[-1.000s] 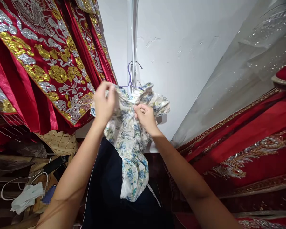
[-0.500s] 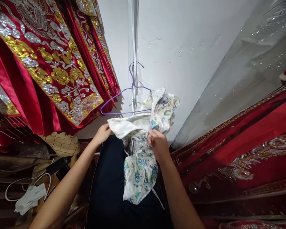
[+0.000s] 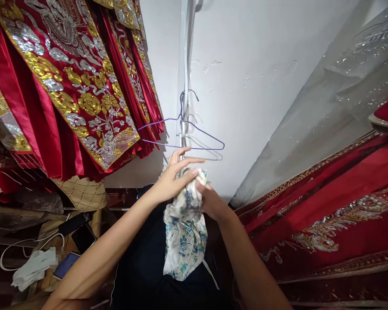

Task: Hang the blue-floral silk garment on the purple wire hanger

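A white garment with a blue and green floral print is bunched up in front of me. Its lower part hangs over my dark-clothed lap, and a thin white strap trails from it. My left hand is at the garment's upper end, fingers stretched and spread, the thumb lying against the cloth. On the other side my right hand is closed on the bunched cloth, its fingertips partly hidden and blurred. Above both hands a bare purple wire hanger hangs against the wall.
Red costumes with gold and silver embroidery hang at upper left. On the right are a sheer sparkly fabric and red beaded garments. A wooden stool at lower left bears phones, a white cable and tissue.
The garment has come off the hanger and is gathered into a bunch below it. My left hand has moved right and up, from the garment's left edge to its top.
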{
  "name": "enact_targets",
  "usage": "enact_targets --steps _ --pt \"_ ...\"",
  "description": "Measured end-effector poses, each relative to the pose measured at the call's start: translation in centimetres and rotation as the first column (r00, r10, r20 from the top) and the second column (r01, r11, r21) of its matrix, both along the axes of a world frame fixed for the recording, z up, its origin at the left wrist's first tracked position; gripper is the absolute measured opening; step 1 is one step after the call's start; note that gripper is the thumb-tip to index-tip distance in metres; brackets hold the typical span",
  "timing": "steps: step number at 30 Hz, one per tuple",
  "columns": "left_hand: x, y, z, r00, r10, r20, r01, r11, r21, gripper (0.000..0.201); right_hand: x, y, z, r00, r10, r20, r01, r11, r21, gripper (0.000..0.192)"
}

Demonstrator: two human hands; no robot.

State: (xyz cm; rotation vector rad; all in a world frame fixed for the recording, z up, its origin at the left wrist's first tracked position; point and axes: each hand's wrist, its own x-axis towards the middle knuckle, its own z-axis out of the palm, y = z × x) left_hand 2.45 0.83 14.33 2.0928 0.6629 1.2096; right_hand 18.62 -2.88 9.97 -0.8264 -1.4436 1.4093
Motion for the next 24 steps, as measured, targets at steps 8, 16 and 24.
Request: enact_targets --steps 8,16,24 --pt "-4.9 1.5 -4.8 0.804 -0.172 -0.570 0.016 0.963 -0.269 0.057 4.7 6.1 6.8 0.850 -0.500 0.167 0.360 0.781 0.510 0.018" --pt "-9.2 2.4 -1.9 0.275 0.187 -0.943 -0.348 0.934 0.083 0.047 4.7 15.8 1.8 0.762 -0.478 0.436 0.308 0.861 0.405 0.025" --pt "-13.2 7.8 0.6 0.600 0.444 -0.665 -0.313 0.896 0.316 0.022 8.9 12.5 3.8 0.655 -0.577 0.488 0.375 0.809 0.453 0.024"
